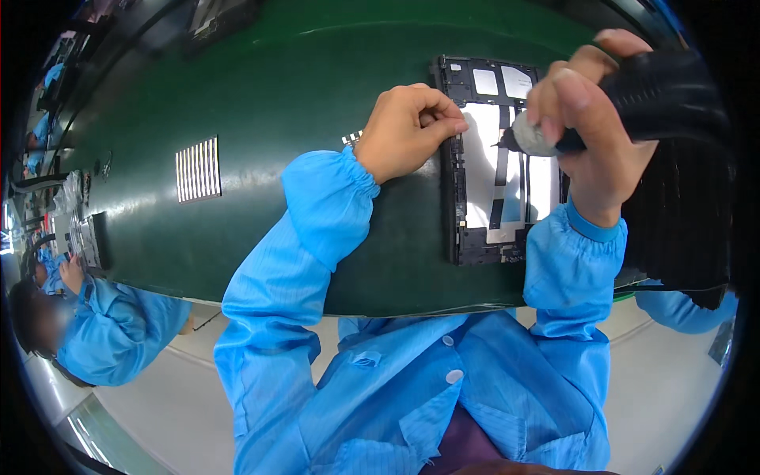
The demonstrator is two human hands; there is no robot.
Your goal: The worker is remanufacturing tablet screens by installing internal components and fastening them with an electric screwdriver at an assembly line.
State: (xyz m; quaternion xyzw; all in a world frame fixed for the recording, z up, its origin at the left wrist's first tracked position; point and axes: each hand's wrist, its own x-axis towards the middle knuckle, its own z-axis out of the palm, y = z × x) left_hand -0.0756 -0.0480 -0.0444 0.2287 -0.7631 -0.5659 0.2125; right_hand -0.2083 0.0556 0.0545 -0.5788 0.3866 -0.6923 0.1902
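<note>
A flat black device frame [467,245] with silvery-white panels, perhaps a tablet housing, lies on the green bench. My left hand [408,131] is at its upper left edge, thumb and forefinger pinched together; anything between them is too small to make out. My right hand [594,127] is wrapped round a black electric screwdriver [673,95] with a whitish wrapped nose. Its thin tip points left over the middle of the device; I cannot tell whether it touches. A small striped piece [351,138] shows partly behind my left wrist.
A striped sheet of light strips [198,169] lies on the green bench [261,103] left of my hands. A co-worker in a blue sleeve [119,324] sits at the far left, near a dark-edged device [93,240]. Black material [673,222] hangs at the right.
</note>
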